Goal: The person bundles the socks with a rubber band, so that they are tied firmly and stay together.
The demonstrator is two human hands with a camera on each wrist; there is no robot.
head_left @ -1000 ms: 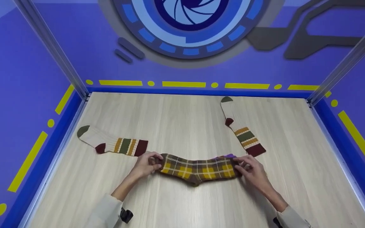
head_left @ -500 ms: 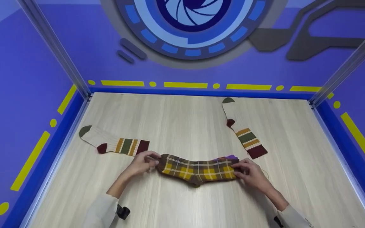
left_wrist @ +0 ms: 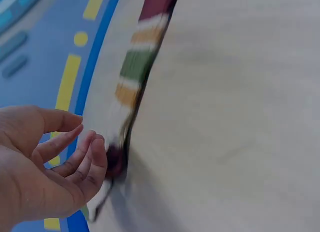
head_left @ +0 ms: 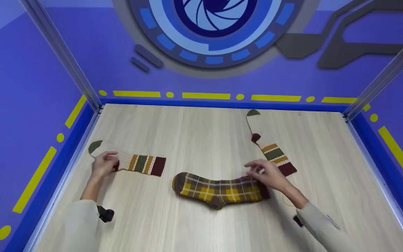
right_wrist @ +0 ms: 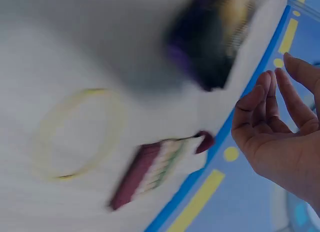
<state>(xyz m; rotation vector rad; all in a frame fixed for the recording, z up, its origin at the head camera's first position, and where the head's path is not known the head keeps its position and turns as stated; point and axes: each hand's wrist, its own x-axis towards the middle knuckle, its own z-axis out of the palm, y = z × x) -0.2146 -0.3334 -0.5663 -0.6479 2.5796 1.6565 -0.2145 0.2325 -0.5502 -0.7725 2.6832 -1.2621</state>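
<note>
My left hand (head_left: 105, 164) hovers over the heel of a cream striped sock (head_left: 142, 163) with green toe and maroon cuff, lying at the left. Its fingers are loosely bent, with nothing between them in the left wrist view. My right hand (head_left: 268, 174) is held above the cuff end of a brown and yellow plaid sock (head_left: 219, 190), fingers loosely bent and holding nothing. The plaid sock lies flat, its heel towards me, with a bit of purple fabric at its cuff end. A matching striped sock (head_left: 274, 153) lies behind my right hand, which hides part of its cuff.
A thin yellow loop (right_wrist: 41, 137), like a rubber band, lies on the table (head_left: 201, 140) to the right of the plaid sock. Blue and purple panels (head_left: 208, 82) with yellow markings enclose the table at back and sides.
Both hands have let go of the plaid sock, which stays in place. My left hand has moved left to the striped sock; my right hand has risen slightly away from the cuff.
</note>
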